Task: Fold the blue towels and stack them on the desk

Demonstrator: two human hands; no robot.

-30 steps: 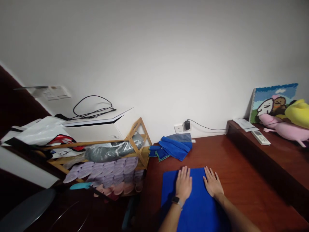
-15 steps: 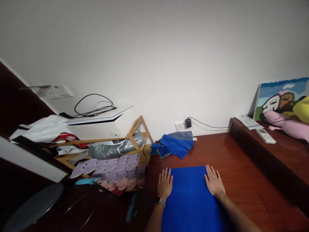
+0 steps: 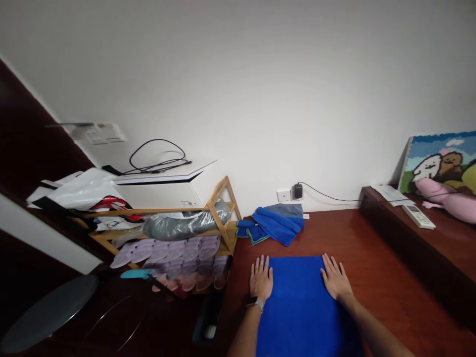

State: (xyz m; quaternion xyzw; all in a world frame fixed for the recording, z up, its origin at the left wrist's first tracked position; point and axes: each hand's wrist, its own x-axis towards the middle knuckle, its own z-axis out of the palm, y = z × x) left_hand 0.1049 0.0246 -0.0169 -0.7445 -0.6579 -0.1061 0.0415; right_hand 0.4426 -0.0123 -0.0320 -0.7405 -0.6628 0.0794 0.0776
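A blue cloth (image 3: pixel 299 302) lies spread flat on the reddish-brown wooden table (image 3: pixel 390 292). My left hand (image 3: pixel 261 282), with a watch at the wrist, rests palm down on its far left corner, fingers stretched out. At the far right corner my right hand (image 3: pixel 335 280) also lies flat, fingers spread. Neither hand grips the cloth. Beyond them, near the wall, sits a crumpled pile of blue and grey cloths (image 3: pixel 277 223). The near end of the spread cloth runs out of view.
A raised wooden ledge on the right carries a remote control (image 3: pixel 418 216), a pink plush toy (image 3: pixel 446 198) and a dog picture (image 3: pixel 437 161). A black charger (image 3: pixel 298 190) is plugged into the wall. Left stands a wooden rack (image 3: pixel 226 218) with slippers, a white box (image 3: pixel 159 193) and a stool (image 3: pixel 50 315).
The whole view has shifted slightly, so things appear farther right. Both hands stay flat at the cloth's far corners, and the cloth looks the same.
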